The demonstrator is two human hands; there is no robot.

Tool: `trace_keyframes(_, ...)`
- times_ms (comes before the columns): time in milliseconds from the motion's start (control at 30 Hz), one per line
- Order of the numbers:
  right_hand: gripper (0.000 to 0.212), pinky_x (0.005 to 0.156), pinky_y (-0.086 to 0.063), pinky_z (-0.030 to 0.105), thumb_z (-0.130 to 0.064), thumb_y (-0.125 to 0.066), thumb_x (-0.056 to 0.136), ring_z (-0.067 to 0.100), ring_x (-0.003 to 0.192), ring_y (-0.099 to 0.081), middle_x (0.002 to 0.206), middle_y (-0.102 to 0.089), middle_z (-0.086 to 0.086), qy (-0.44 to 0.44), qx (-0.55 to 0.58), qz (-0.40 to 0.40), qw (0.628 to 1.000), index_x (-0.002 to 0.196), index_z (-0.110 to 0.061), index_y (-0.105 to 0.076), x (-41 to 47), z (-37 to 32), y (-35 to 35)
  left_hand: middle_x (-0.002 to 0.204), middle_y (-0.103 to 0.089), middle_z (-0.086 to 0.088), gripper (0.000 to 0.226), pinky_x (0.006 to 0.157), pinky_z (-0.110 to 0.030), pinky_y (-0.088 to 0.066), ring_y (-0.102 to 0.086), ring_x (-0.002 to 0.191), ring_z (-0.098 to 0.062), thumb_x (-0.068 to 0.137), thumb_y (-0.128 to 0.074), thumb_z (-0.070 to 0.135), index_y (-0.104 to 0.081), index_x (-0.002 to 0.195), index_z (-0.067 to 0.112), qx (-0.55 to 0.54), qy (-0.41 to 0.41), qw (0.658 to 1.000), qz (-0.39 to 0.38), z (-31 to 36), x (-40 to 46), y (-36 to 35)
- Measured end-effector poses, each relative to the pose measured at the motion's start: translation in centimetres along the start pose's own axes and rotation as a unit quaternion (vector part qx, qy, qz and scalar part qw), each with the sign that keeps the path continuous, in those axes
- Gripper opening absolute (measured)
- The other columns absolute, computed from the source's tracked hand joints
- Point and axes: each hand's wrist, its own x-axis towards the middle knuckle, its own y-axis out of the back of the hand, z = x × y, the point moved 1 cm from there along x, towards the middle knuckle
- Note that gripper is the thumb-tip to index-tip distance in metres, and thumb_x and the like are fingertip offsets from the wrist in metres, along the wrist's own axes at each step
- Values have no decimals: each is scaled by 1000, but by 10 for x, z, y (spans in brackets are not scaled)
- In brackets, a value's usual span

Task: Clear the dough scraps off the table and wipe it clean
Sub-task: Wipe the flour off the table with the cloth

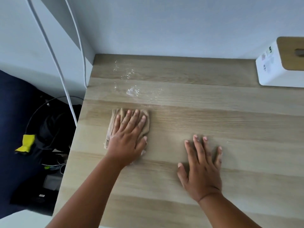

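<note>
Cloth [145,127]: tan, crumpled, lying on the bench [213,116] toward its left edge, mid-depth. Left hand [127,139] lies flat on top of it, fingers [125,118] straight and spread, pressing down; nothing curled round the cloth.

Right hand [203,168]: flat on bare bench to the right of the cloth and nearer, well apart from it. Fingers straight and splayed, palm down, holding nothing.

Flour [133,92]: thin white dusting and smears on the bench just beyond the cloth, with a second lighter patch farther back near the wall [164,25]. No distinct dough lumps can be made out.

Bench: pale wood grain in long planks, far edge against a plain white wall. Far right corner holds a white box [276,68] with a wooden lid [291,53] and small labels on its side; contents not visible.

Left of the bench: two white cables [54,51] hang down past the corner. Below them a dark area of floor clutter, with a round black rim [32,116] and a yellow item [26,143]; details too dim to tell.
</note>
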Motion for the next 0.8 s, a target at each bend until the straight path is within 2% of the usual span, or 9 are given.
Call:
trace_keyframes(67, 80, 119, -12, 75, -53, -51, 85, 35, 160, -13, 171, -23, 8, 2, 3, 0, 1000, 156, -18, -44, 0, -1, -1, 171, -24, -5, 69, 124, -62, -21, -16, 159, -27, 96, -48, 46, -37, 159, 20, 13, -46, 999, 8, -14, -28, -3)
trace_keyframes(133, 80, 119, -12, 75, -53, -51, 85, 35, 159, -13, 171, -23, 8, 3, 6, 2, 1000, 156, -18, -44, 0, 0, -1, 171, -24, -4, 71, 123, -61, -22, -18, 159, -26, 94, -49, 48, -38, 159, 20, 26, -38, 999, 16, -35, -43, 1)
trace_keyframes(267, 80, 119, -11, 75, -54, -51, 85, 35, 160, -13, 171, -23, 9, 6, 8, 3, 1000, 156, -18, -44, 3, -1, 0, 174, -10, 1, 79, 128, -55, -2, -3, 161, -21, 91, -39, 58, -24, 164, 30, 35, 102, 994, -4, -60, -25, 13)
trace_keyframes(333, 80, 119, -11, 75, -54, -51, 86, 35, 160, -11, 171, -23, 9, 4, 6, 0, 1000, 157, -18, -42, 3, 0, 1, 174, 0, 3, 81, 127, -54, 6, 8, 160, -21, 91, -30, 61, -11, 165, 34, 25, 189, 982, -15, -56, 6, 13)
trace_keyframes(400, 80, 120, -10, 74, -56, -47, 88, 34, 160, -9, 172, -21, 9, 3, 0, -7, 1000, 158, -18, -39, 2, 1, 1, 174, 8, 3, 82, 126, -56, 10, 15, 159, -21, 91, -23, 63, -1, 165, 35, 24, 237, 971, -30, -45, 36, 11)
trace_keyframes(467, 80, 121, -9, 73, -56, -45, 90, 33, 161, -7, 172, -19, 9, 0, -6, -13, 1000, 159, -19, -36, 1, 3, 0, 173, 14, 3, 81, 126, -57, 10, 20, 158, -22, 92, -20, 62, 4, 164, 35, 34, 216, 975, -43, -28, 56, 7)
trace_keyframes(567, 80, 121, -10, 73, -56, -46, 88, 33, 160, -9, 172, -21, 8, -2, -7, -7, 1000, 159, -18, -38, 1, 3, -1, 172, 15, 3, 79, 126, -57, 8, 20, 158, -21, 94, -22, 61, 0, 165, 35, 36, 121, 991, -51, 1, 55, 2)
trace_keyframes(700, 79, 121, -10, 73, -54, -48, 86, 34, 160, -13, 170, -25, 9, -1, -2, 6, 1000, 156, -17, -43, 1, 3, 0, 174, -3, -1, 75, 127, -59, -5, 5, 161, -25, 96, -36, 57, -21, 164, 30, 29, 6, 999, -28, 32, 6, -12)
trace_keyframes(800, 79, 121, -9, 72, -53, -48, 85, 35, 159, -15, 170, -26, 9, -4, 7, 7, 1000, 155, -17, -45, -1, -1, 1, 173, -14, 0, 73, 125, -60, -15, -8, 161, -25, 96, -45, 55, -29, 162, 29, 27, -51, 998, -12, 17, -40, -16)
